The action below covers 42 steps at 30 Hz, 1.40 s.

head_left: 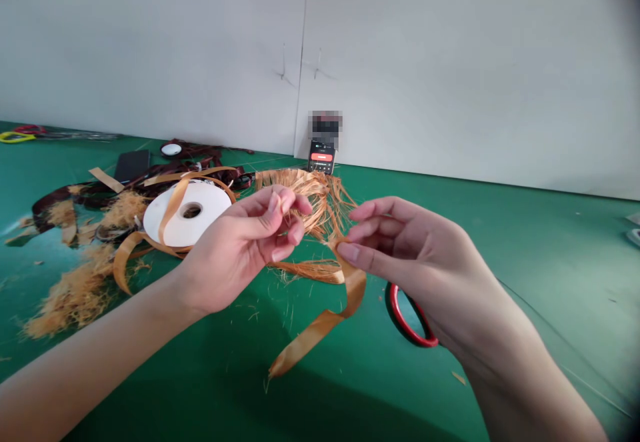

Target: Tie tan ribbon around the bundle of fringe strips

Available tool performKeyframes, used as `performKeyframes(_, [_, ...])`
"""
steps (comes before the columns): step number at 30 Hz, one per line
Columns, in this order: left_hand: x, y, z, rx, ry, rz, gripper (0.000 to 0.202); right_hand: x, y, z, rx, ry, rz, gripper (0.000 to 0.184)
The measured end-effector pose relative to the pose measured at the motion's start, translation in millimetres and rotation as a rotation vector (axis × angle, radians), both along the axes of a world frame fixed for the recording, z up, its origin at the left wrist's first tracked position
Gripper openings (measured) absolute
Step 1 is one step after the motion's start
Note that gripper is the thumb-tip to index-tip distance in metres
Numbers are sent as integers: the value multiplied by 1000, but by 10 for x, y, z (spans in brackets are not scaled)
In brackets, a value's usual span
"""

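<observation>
My right hand (400,242) pinches a gold-tan satin ribbon (354,289) between thumb and fingers. The ribbon's free end twists down toward the front, with a few loose threads at its tip. Beside it my left hand (255,229) is raised, thumb and forefinger pressed together; what lies in that pinch is too small to make out. Behind both hands spreads a bundle of frayed ribbon strands (315,195). A red and black loop handle (410,319), like that of scissors, shows partly from under my right hand.
A white ribbon spool (210,199) lies at left, near heaps of pulled threads (75,295) and dark brown ribbon (50,205). A phone (321,152) leans against the white wall (425,62). Yellow- and red-handled tools (30,134) lie far left on the green table (210,375).
</observation>
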<state>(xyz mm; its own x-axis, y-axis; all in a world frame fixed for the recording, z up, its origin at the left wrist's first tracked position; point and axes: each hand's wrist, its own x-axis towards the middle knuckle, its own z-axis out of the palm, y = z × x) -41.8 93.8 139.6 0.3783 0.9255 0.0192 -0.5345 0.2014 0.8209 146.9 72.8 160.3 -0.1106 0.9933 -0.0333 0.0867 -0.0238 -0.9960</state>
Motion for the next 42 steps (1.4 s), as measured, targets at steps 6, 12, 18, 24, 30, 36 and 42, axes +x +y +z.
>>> performKeyframes(6, [-27,2,-27,182,303,64,20,-14,-4,12,-70,-44,68,28])
performKeyframes(12, [-27,-30,-45,323,455,117,19,-45,-20,13,-82,-139,108,22])
performKeyframes(18, [-5,-27,-17,510,787,229,18,-26,-14,-33,-61,-288,93,24])
performKeyframes(24, [31,-63,-66,918,1109,530,19,-38,-39,-119,-25,-481,68,26])
performKeyframes(30, [62,-91,-130,1157,1243,614,23,-42,-59,-222,116,-791,41,24])
performKeyframes(36, [64,-108,-160,1163,1349,618,23,-79,-134,-189,149,-1059,-40,34])
performKeyframes(42, [63,-150,-178,1049,1336,330,22,-107,-152,-176,291,-1190,-96,36])
